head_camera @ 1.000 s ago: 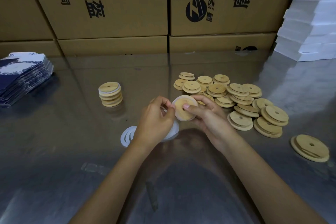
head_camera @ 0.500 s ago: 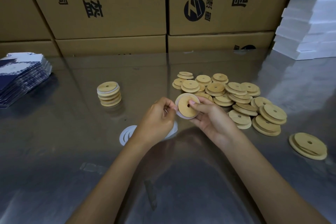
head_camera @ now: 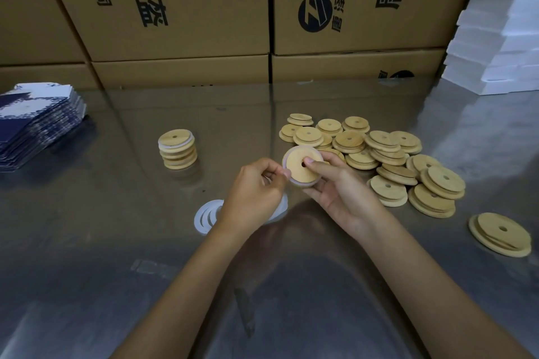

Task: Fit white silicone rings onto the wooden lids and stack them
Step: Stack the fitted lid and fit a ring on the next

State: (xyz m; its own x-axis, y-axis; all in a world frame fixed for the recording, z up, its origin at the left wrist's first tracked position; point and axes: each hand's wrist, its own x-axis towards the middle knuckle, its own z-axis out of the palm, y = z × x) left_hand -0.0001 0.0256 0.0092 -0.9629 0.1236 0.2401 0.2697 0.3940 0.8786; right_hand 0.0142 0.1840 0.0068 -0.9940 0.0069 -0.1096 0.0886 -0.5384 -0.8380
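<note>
Spanning the far edge of the steel table [head_camera: 87, 242], cardboard cartons [head_camera: 180, 9] printed with dark characters stand in a wall, with a stack of white foam sheets [head_camera: 501, 38] at the far right corner and a pile of blue-and-white printed cartons [head_camera: 35, 122] at the left edge. Right of centre a loose heap of bare wooden lids [head_camera: 388, 154] spreads over the surface, and two more lids [head_camera: 500, 234] lie overlapped near the right edge. Left of centre stands a short stack of finished lids [head_camera: 177, 148], white rims showing between them. A small pile of white silicone rings [head_camera: 207, 217] lies on the surface, partly under the left hand [head_camera: 253, 192]. The right hand [head_camera: 338, 186] grips a wooden lid [head_camera: 302, 165] above the table centre, tilted on edge, thumb by its centre hole, a white ring [head_camera: 285, 159] round its rim. The left hand pinches that ring at the lid's left edge.
</note>
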